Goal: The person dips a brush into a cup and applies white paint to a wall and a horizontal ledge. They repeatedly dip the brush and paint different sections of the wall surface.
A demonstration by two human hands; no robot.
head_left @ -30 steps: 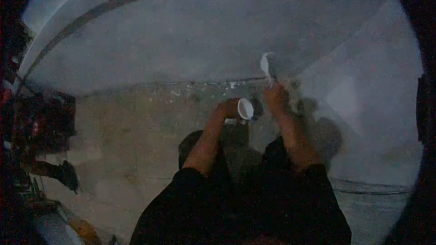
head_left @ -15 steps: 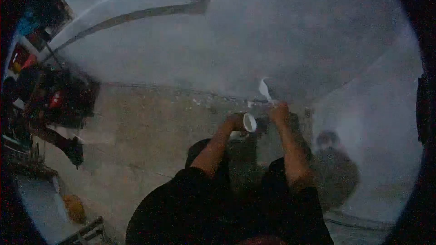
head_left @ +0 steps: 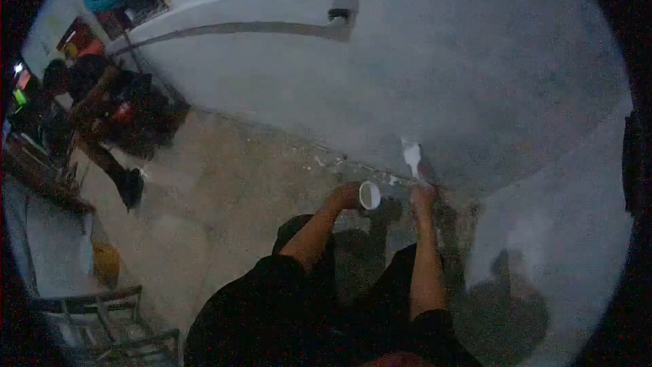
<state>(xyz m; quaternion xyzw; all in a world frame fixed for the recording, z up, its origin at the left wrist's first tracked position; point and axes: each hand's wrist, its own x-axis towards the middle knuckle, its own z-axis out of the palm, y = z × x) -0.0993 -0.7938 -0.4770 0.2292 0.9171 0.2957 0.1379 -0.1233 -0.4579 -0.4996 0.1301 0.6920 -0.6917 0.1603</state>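
Note:
My left hand (head_left: 345, 195) is closed around a white cup (head_left: 370, 195), its round mouth tilted toward me. Pale contents seem to show inside, though the dim light hides what they are. To the right, my right hand (head_left: 422, 195) grips a pale, flat-bladed tool that looks like a putty knife (head_left: 412, 156). Its blade points up against the grey wall (head_left: 489, 81), near the foot of it, where a small whitish patch shows at the tip. My fingers on the handle are blurred.
White crumbs (head_left: 322, 161) lie along the floor (head_left: 231, 183) at the wall's base. Another person (head_left: 102, 92) is at the far left, one leg stretched out. A metal frame (head_left: 102, 295) stands lower left, close to a yellow-orange object (head_left: 106, 264). A dark fitting (head_left: 338, 13) sits on the wall.
The view has shifted, so more of the left side shows. The putty knife has moved from an angled pose to upright with its blade at the wall. The cup's mouth faces me more.

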